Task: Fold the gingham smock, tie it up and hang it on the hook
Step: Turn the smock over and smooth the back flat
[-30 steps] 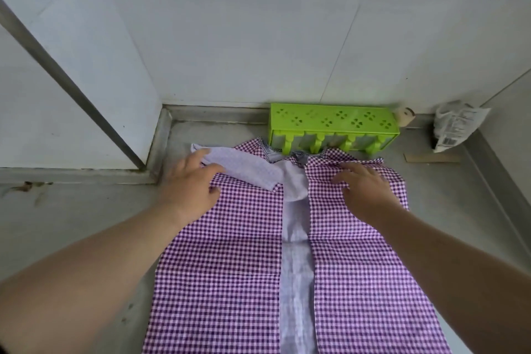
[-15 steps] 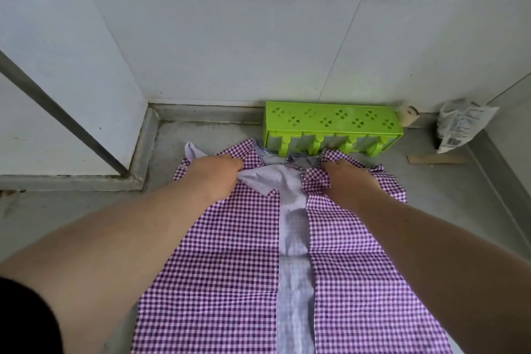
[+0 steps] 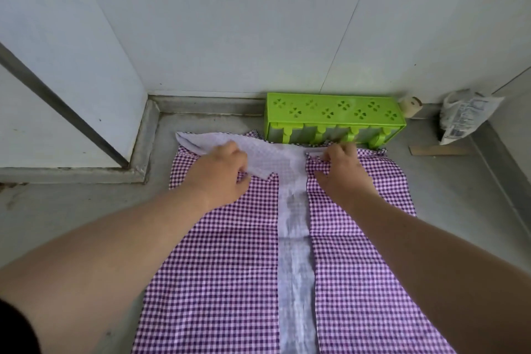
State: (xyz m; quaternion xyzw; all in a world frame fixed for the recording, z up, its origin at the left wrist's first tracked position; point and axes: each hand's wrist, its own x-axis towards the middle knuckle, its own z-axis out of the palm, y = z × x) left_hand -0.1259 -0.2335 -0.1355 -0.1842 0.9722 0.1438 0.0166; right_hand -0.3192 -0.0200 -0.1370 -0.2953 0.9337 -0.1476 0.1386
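The purple-and-white gingham smock [image 3: 230, 261] lies spread flat on the grey concrete floor, both sides folded inward so a pale strip of its reverse side runs down the middle. My left hand [image 3: 221, 175] pinches the pale folded-over flap at the smock's top left. At the top right, my right hand [image 3: 342, 165] grips the gingham edge beside the centre strip. A bright green hook rack [image 3: 333, 113] with several pegs lies on the floor against the wall, just beyond the smock's top edge.
White tiled walls close off the far side and the left, with a grey raised ledge [image 3: 143, 152] at the corner. A crumpled plastic bag [image 3: 465, 115], a small roll [image 3: 411, 103] and a flat wooden strip [image 3: 436, 150] lie at the far right.
Both hands went from lying flat on the smock to gripping its top edges. The pale flap under my left hand has been pulled out flatter toward the left.
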